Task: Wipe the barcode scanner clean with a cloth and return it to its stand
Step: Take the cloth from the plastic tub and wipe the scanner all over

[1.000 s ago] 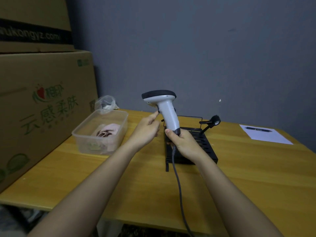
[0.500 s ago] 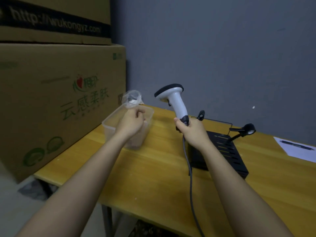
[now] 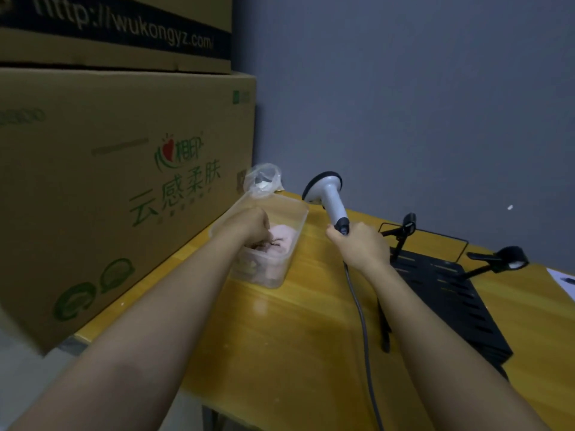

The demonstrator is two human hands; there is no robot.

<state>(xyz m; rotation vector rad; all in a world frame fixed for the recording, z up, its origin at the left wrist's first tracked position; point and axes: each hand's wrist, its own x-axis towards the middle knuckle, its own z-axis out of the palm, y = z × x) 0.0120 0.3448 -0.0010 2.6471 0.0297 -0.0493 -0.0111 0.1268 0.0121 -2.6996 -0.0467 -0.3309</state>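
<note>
Right hand [image 3: 362,245] clenched around barcode scanner [image 3: 329,197] grip; left hand [image 3: 249,227] in clear tub [image 3: 289,244], fingers curled onto pink cloth [image 3: 281,239].

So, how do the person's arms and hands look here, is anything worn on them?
Both forearms are bare up to the picture's edge: no sleeves, gloves or watch show. The left hand and right hand carry no visible rings or markings.
</note>
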